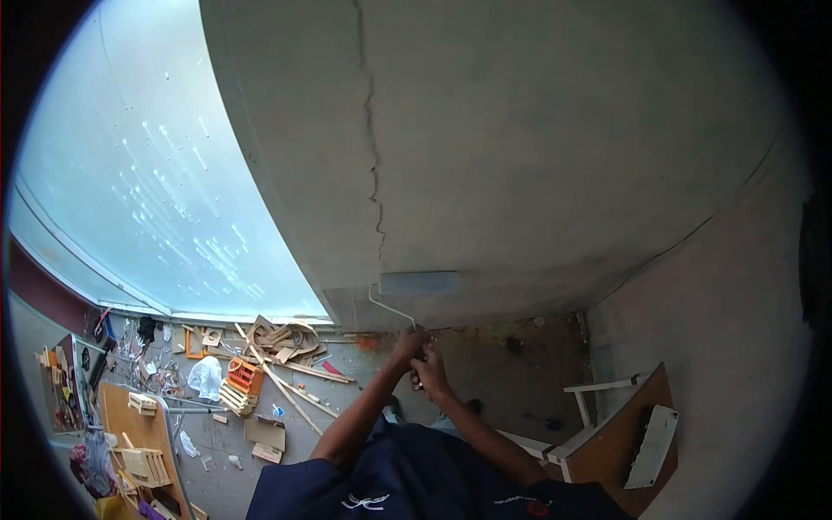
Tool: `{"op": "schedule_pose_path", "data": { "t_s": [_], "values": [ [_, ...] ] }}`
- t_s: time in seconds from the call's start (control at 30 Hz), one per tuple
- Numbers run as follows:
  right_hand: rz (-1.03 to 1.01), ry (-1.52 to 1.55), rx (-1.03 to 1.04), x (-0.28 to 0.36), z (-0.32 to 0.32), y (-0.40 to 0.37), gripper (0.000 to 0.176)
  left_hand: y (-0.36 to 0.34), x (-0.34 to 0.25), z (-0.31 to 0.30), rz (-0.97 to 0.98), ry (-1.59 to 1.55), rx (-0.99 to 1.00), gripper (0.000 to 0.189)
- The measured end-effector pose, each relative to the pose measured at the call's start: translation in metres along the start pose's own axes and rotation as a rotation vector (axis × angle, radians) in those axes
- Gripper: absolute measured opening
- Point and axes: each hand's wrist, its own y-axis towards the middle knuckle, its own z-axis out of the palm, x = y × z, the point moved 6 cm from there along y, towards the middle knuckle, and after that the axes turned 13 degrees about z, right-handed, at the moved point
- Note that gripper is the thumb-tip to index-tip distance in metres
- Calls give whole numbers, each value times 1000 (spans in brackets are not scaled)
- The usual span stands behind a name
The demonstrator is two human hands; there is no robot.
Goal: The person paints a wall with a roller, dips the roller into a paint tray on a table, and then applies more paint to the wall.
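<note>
Both hands are closed round the handle of a paint roller [419, 282]. My left hand [412, 343] is at the upper part of the handle, close to where the bent wire frame begins. Just below and to the right, my right hand [429, 373] grips the lower part. The pale grey roller sleeve lies level against the grey wall [537, 173], low down, just under the end of a long vertical crack [373, 165]. The fingers hide most of the handle.
A bright window [156, 173] fills the left. Wood strips [286, 390], an orange crate [243, 378] and scraps litter the floor below it. A table [143, 433] with wooden pieces stands lower left. A tilted brown board [620, 442] with white legs is at lower right.
</note>
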Motion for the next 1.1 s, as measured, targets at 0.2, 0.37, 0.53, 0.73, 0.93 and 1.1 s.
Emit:
{"op": "schedule_pose_path", "data": {
  "t_s": [0.2, 0.37, 0.53, 0.73, 0.93, 1.1],
  "values": [
    [86, 88, 33, -26, -7, 45, 30, 4, 2, -10, -126, 160, 39, 12],
    [-40, 85, 88, 28, -6, -45, 42, -34, -77, 43, 34, -17, -3, 16],
    [-137, -55, 89, 72, -1, -86, 43, -53, -136, 72, 38, -103, 22, 20],
    [-2, -40, 106, 10, -10, 24, 42, -2, -19, 16, -156, -2, 101, 13],
    [36, -39, 97, -32, -19, 50, 57, -7, 8, 8, -108, 26, 212, 15],
    [-15, -186, 99, -39, -25, 18, 58, -32, 24, 12, -183, -183, 131, 17]
  ]
}}
